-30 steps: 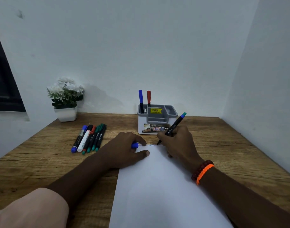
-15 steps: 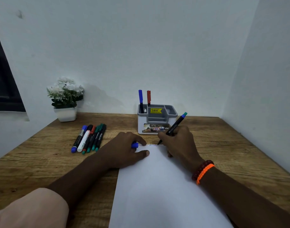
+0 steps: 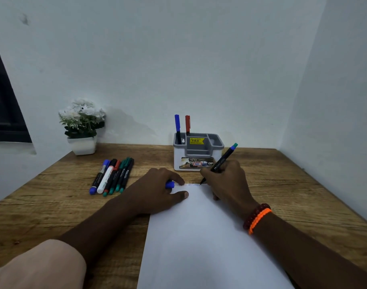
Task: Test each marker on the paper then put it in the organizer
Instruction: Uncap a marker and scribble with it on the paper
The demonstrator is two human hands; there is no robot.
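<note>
While the left hand [image 3: 157, 190] holds a cap [image 3: 169, 185], the right grip [image 3: 224, 178] pinches the marker [image 3: 222, 161]

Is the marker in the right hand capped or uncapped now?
Uncapped. The black marker in the right hand has its bare tip on the paper, and the left hand holds a blue cap.

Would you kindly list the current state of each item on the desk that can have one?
Black marker: uncapped, gripped by right hand, tip on the paper.
Blue cap: off, held in left hand.
Paper: flat, zigzag line along its far edge.
Organizer: upright, blue and red markers standing capped in its back left slot.
Six markers: capped, lying side by side.
</note>
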